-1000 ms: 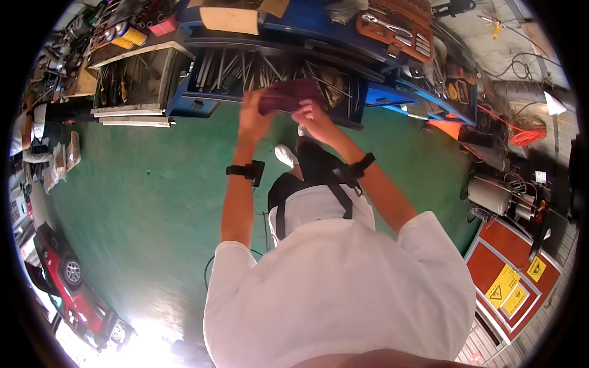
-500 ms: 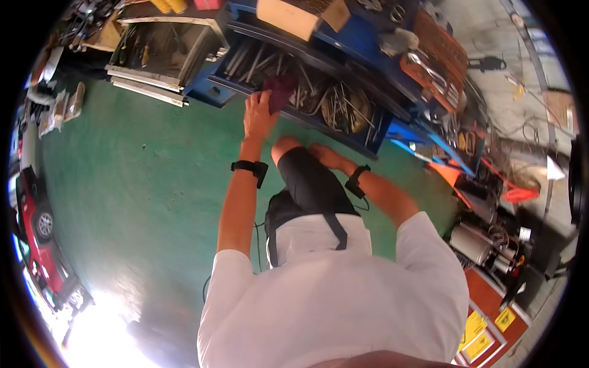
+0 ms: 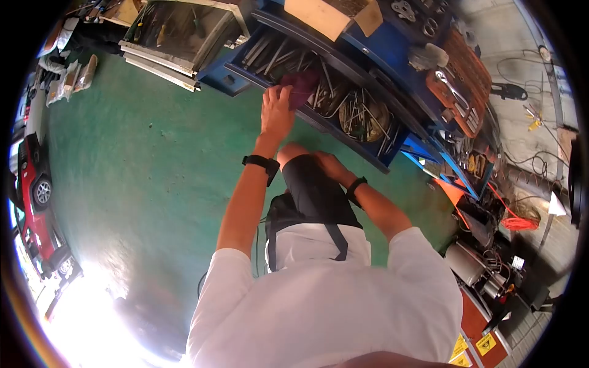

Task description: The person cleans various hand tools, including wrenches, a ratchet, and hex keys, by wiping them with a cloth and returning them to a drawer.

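Observation:
My left hand [image 3: 278, 113] is at the front edge of an open blue drawer [image 3: 343, 134], its fingers closed on a maroon cloth [image 3: 302, 87]. The cloth lies partly over the drawer's front edge and hides some of what is inside. Long metal tools [image 3: 267, 55] fill the drawer's left part. Farther right, a round tray [image 3: 346, 124] holds many thin metal rods. My right hand [image 3: 331, 167] rests against the side of my bent leg [image 3: 316, 187], fingers laid out and holding nothing; the fingertips are hard to make out.
Above the drawer, a cardboard box [image 3: 331, 17] sits on the blue cabinet, with an orange socket tray [image 3: 460, 86] to its right. A wooden-framed case [image 3: 178, 37] stands at left. Green floor [image 3: 153, 159] spreads below; a red car [image 3: 40, 202] is far left.
My view has shifted, so the cabinet appears farther right and slightly higher. My right hand has drawn back along my leg. My left hand still grips the cloth at the drawer edge.

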`<action>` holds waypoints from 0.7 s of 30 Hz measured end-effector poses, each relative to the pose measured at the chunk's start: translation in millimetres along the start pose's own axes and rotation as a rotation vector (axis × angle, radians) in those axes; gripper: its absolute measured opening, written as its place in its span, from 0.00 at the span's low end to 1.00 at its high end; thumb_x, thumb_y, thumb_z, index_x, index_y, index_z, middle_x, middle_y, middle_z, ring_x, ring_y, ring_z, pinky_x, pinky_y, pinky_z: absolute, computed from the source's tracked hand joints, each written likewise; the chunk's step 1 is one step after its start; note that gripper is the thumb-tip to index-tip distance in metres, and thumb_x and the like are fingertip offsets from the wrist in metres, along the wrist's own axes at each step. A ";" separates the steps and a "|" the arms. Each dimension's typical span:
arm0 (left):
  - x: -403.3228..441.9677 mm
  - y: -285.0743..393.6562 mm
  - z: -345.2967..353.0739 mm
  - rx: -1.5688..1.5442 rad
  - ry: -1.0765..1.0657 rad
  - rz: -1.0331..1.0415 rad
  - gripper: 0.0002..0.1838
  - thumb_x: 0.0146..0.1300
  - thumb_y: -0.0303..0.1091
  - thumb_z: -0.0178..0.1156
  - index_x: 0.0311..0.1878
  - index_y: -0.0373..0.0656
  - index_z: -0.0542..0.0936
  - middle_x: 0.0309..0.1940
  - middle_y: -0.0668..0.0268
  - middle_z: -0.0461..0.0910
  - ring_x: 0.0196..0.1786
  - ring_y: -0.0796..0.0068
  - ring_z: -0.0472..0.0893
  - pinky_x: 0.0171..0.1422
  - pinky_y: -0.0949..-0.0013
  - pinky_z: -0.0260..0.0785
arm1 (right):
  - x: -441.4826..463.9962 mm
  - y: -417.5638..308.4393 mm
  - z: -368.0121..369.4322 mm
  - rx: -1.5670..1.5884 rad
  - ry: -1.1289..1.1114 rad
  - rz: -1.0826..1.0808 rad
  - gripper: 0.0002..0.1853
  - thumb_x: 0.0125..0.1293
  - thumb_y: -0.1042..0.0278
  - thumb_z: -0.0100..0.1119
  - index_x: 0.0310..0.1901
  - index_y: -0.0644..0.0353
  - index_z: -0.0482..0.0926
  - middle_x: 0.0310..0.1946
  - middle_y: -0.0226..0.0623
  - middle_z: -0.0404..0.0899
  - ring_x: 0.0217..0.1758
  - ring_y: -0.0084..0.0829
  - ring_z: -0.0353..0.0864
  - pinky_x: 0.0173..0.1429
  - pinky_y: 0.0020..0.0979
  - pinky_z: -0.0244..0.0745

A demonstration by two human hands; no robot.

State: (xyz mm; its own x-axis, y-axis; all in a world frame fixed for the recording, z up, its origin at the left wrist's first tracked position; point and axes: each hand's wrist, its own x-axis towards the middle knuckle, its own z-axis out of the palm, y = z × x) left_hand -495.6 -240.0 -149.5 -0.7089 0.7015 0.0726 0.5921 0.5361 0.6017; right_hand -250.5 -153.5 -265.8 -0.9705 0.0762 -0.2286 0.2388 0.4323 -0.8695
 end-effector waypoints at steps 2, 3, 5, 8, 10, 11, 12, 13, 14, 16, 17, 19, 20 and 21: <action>9.7 -0.5 -0.6 -0.008 0.014 -0.014 0.36 0.47 0.22 0.68 0.63 0.49 0.71 0.60 0.53 0.67 0.65 0.47 0.67 0.68 0.51 0.65 | 4.6 27.0 10.0 -0.078 -0.102 0.030 0.09 0.71 0.70 0.48 0.44 0.66 0.76 0.42 0.56 0.79 0.51 0.60 0.76 0.52 0.51 0.71; 9.8 -2.3 1.1 0.007 0.032 0.021 0.37 0.47 0.21 0.68 0.64 0.48 0.70 0.60 0.53 0.67 0.64 0.46 0.67 0.68 0.51 0.65 | 6.3 29.1 4.3 -0.081 -0.102 0.026 0.09 0.71 0.70 0.48 0.44 0.66 0.76 0.42 0.56 0.79 0.51 0.60 0.76 0.52 0.51 0.71; 8.7 -3.5 3.7 0.016 0.040 0.061 0.37 0.47 0.20 0.67 0.65 0.46 0.69 0.60 0.52 0.67 0.62 0.46 0.67 0.68 0.52 0.64 | 13.0 -9.0 -26.1 -0.197 -0.155 -0.064 0.09 0.69 0.71 0.50 0.44 0.65 0.78 0.43 0.56 0.80 0.51 0.59 0.77 0.52 0.51 0.72; 8.5 2.5 6.9 0.007 0.017 0.030 0.37 0.47 0.20 0.68 0.64 0.45 0.69 0.61 0.51 0.66 0.64 0.44 0.67 0.69 0.51 0.63 | 18.4 -13.8 -25.0 -0.015 0.075 0.042 0.11 0.68 0.70 0.51 0.46 0.64 0.79 0.44 0.55 0.81 0.51 0.59 0.77 0.53 0.51 0.72; 11.3 4.6 9.0 0.028 0.072 0.081 0.37 0.48 0.20 0.68 0.64 0.44 0.68 0.61 0.51 0.66 0.67 0.44 0.65 0.70 0.51 0.62 | 8.5 3.4 -13.5 0.039 0.041 0.083 0.12 0.67 0.70 0.52 0.47 0.66 0.79 0.44 0.56 0.81 0.51 0.58 0.78 0.53 0.49 0.72; 14.3 3.0 12.3 0.032 0.062 0.059 0.36 0.49 0.20 0.67 0.64 0.44 0.68 0.62 0.51 0.66 0.70 0.44 0.64 0.71 0.50 0.61 | 13.1 8.6 -14.6 0.086 0.005 0.091 0.13 0.67 0.70 0.53 0.49 0.67 0.78 0.45 0.57 0.81 0.51 0.57 0.79 0.54 0.47 0.72; 16.4 1.6 15.3 0.031 0.064 0.063 0.36 0.49 0.20 0.67 0.64 0.44 0.68 0.62 0.51 0.66 0.70 0.44 0.64 0.71 0.50 0.61 | 8.5 12.8 -16.3 0.084 0.008 0.090 0.13 0.67 0.70 0.53 0.49 0.67 0.78 0.45 0.57 0.81 0.51 0.57 0.79 0.54 0.47 0.72; 14.1 2.0 13.6 0.024 0.040 0.061 0.36 0.49 0.21 0.68 0.64 0.44 0.68 0.63 0.51 0.66 0.70 0.45 0.64 0.71 0.51 0.62 | -5.0 10.4 -13.7 0.051 -0.092 0.054 0.13 0.67 0.70 0.52 0.48 0.68 0.78 0.44 0.56 0.81 0.51 0.57 0.79 0.53 0.47 0.73; 15.5 1.2 10.1 0.021 0.020 0.059 0.36 0.50 0.21 0.68 0.64 0.45 0.68 0.63 0.52 0.65 0.70 0.46 0.64 0.71 0.51 0.62 | -11.3 13.1 -12.1 0.018 -0.192 0.011 0.12 0.67 0.71 0.52 0.47 0.68 0.78 0.44 0.56 0.81 0.50 0.57 0.79 0.53 0.46 0.73; 23.4 0.2 5.7 0.045 0.034 0.071 0.35 0.51 0.24 0.68 0.64 0.45 0.68 0.63 0.51 0.66 0.70 0.46 0.65 0.70 0.50 0.63 | 2.3 23.0 -15.9 -0.023 -0.210 -0.024 0.11 0.67 0.71 0.52 0.46 0.68 0.78 0.43 0.55 0.81 0.50 0.58 0.79 0.52 0.46 0.73; 16.1 2.2 5.3 0.056 0.015 0.081 0.34 0.52 0.26 0.69 0.63 0.45 0.69 0.63 0.51 0.67 0.70 0.47 0.65 0.69 0.49 0.64 | -3.2 23.1 -8.7 -0.046 -0.225 -0.028 0.11 0.67 0.71 0.52 0.46 0.68 0.78 0.43 0.55 0.81 0.49 0.58 0.79 0.51 0.46 0.73; 20.6 5.7 -1.1 0.090 0.011 0.065 0.33 0.52 0.30 0.69 0.63 0.46 0.69 0.62 0.52 0.68 0.69 0.48 0.66 0.68 0.48 0.65 | 14.1 3.5 -26.5 -0.004 -0.077 0.069 0.12 0.66 0.70 0.53 0.47 0.67 0.78 0.43 0.55 0.81 0.49 0.59 0.78 0.51 0.46 0.74; 15.1 9.3 -3.8 0.120 -0.009 0.043 0.33 0.53 0.33 0.70 0.63 0.47 0.70 0.61 0.54 0.69 0.69 0.50 0.67 0.66 0.48 0.66 | 15.2 -13.2 -31.2 0.046 0.066 0.178 0.13 0.66 0.70 0.55 0.48 0.66 0.79 0.44 0.54 0.82 0.49 0.59 0.78 0.52 0.46 0.74; 15.5 9.8 -5.4 0.112 -0.012 0.037 0.33 0.53 0.33 0.70 0.63 0.47 0.70 0.61 0.54 0.69 0.69 0.50 0.67 0.66 0.48 0.66 | 16.5 -10.9 -31.5 0.043 0.060 0.186 0.13 0.66 0.70 0.55 0.48 0.66 0.79 0.44 0.54 0.82 0.49 0.59 0.78 0.52 0.46 0.74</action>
State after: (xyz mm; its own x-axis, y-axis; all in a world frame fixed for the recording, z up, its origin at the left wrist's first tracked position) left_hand -502.8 -226.4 -138.2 -0.6816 0.7270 0.0828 0.6573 0.5586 0.5058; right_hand -270.2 -128.6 -246.2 -0.9096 0.2049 -0.3615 0.4138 0.3674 -0.8330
